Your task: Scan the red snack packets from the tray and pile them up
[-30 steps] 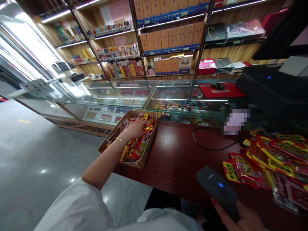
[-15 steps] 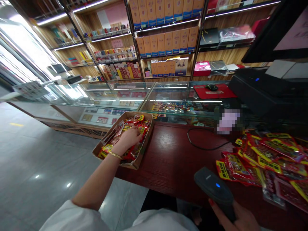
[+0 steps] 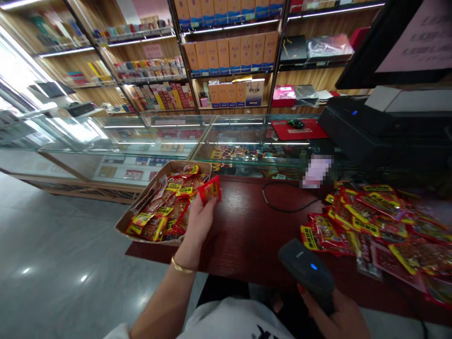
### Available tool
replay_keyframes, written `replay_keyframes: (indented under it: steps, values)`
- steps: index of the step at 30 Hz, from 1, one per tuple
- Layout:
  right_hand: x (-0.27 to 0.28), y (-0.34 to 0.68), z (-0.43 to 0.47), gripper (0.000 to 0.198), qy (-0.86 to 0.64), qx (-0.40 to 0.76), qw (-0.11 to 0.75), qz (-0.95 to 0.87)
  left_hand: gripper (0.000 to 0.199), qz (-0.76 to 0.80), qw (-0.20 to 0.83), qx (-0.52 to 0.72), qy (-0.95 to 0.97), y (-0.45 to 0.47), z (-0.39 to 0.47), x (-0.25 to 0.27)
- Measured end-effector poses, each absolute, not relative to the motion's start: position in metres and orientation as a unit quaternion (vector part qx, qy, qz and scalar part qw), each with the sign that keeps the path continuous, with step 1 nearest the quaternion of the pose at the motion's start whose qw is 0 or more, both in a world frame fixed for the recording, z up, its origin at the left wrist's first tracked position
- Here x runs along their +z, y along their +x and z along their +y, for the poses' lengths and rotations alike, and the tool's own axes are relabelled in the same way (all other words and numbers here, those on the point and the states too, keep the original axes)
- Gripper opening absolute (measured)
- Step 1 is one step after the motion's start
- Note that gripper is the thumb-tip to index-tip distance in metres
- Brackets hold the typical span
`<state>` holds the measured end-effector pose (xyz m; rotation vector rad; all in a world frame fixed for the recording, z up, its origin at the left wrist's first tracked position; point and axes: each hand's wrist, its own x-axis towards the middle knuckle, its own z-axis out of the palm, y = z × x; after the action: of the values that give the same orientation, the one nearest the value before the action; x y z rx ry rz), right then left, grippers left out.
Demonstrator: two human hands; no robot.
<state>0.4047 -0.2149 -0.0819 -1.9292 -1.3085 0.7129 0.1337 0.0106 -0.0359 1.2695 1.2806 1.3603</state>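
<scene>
My left hand [image 3: 200, 219] pinches a red-and-yellow snack packet [image 3: 211, 189] by its lower part, just off the right side of an open cardboard box [image 3: 122, 226]. More packets [image 3: 169, 212] of the same colours lie inside that box. In my right hand [image 3: 339, 313], low at the right, is a black barcode scanner [image 3: 307, 273] with a lit blue light, its head pointing up and left. A heap of similar snack packets [image 3: 374, 226] covers the right part of the dark red tabletop [image 3: 243, 235].
A glass display counter [image 3: 176, 141] runs behind the table. Near its edge are a black cable [image 3: 268, 202] and a blurred-out phone-like item [image 3: 318, 170]. A mouse [image 3: 295, 123] sits on a red mat [image 3: 314, 132]. A black machine [image 3: 356, 136] and a monitor [image 3: 399, 56] stand at the right.
My left hand has come up out of the box and moved right, now with a packet in it. My right hand still holds the scanner. The view has shifted slightly.
</scene>
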Motion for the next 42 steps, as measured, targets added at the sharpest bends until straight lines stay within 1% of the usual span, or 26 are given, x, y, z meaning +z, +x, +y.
replay_keyframes:
  steps: [2, 3, 4, 6, 14, 17, 21, 27, 36, 42]
  values:
    - [-0.075, 0.399, -0.216, 0.049, -0.740, 0.260, 0.371, -0.497, 0.029, 0.457, 0.622, 0.512, 0.378, 0.168, -0.007, -0.058]
    - [-0.073, 0.397, -0.216, 0.047, -0.739, 0.257, 0.378, -0.495, 0.028, 0.440, 0.686, 0.482, 0.323, 0.181, -0.013, -0.069]
    - [-0.070, 0.395, -0.217, 0.046, -0.739, 0.254, 0.382, -0.492, 0.026, 0.428, 0.727, 0.457, 0.282, 0.192, -0.018, -0.077]
    - [-0.068, 0.395, -0.221, 0.044, -0.741, 0.255, 0.382, -0.490, 0.023, 0.413, 0.761, 0.434, 0.249, 0.204, -0.023, -0.088]
    - [-0.074, 0.399, -0.231, 0.039, -0.754, 0.267, 0.348, -0.490, 0.022, 0.409, 0.752, 0.444, 0.265, 0.205, -0.020, -0.084]
    - [-0.074, 0.400, -0.232, 0.037, -0.758, 0.272, 0.332, -0.492, 0.025, 0.415, 0.750, 0.448, 0.253, 0.206, -0.018, -0.083]
    - [-0.072, 0.403, -0.232, 0.039, -0.765, 0.260, 0.322, -0.494, 0.028, 0.413, 0.753, 0.449, 0.247, 0.206, -0.018, -0.081]
    - [-0.070, 0.403, -0.224, 0.037, -0.729, 0.256, 0.319, -0.549, 0.026, 0.406, 0.767, 0.434, 0.243, 0.212, -0.023, -0.082]
    - [-0.075, 0.408, -0.215, 0.035, -0.726, 0.234, 0.328, -0.557, 0.030, 0.394, 0.790, 0.397, 0.251, 0.223, -0.033, -0.078]
    - [-0.078, 0.406, -0.209, 0.036, -0.721, 0.247, 0.325, -0.561, 0.031, 0.376, 0.801, 0.389, 0.256, 0.228, -0.036, -0.077]
